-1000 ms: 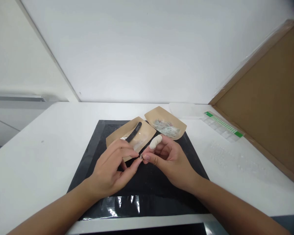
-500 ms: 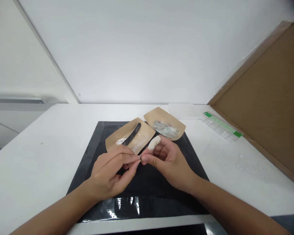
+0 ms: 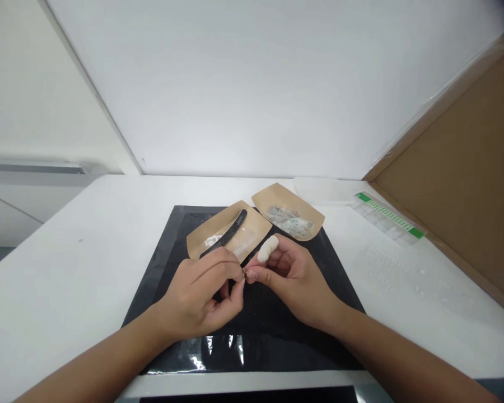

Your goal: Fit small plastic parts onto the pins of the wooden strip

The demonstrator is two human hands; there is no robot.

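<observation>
A small metallic piece sits between my two hands, mostly covered by fingertips and too small to name. My right hand pinches it between thumb and forefinger, and a white finger cot covers one finger of that hand. From the other side, my left hand closes its thumb and fingertips against the piece. Just beyond them, a curved black file-like strip lies across a tan paper tray, beside some white bits.
A second tan tray holds several clear little bags. Both trays overlap the black mat on the white table. To the right lie a clear compartment case with a green label and clear plastic sheets, near a cardboard panel.
My left fingers have curled more and shifted slightly at the piece. My right hand keeps its pinch. The whole view has moved a little, so everything appears farther right.
</observation>
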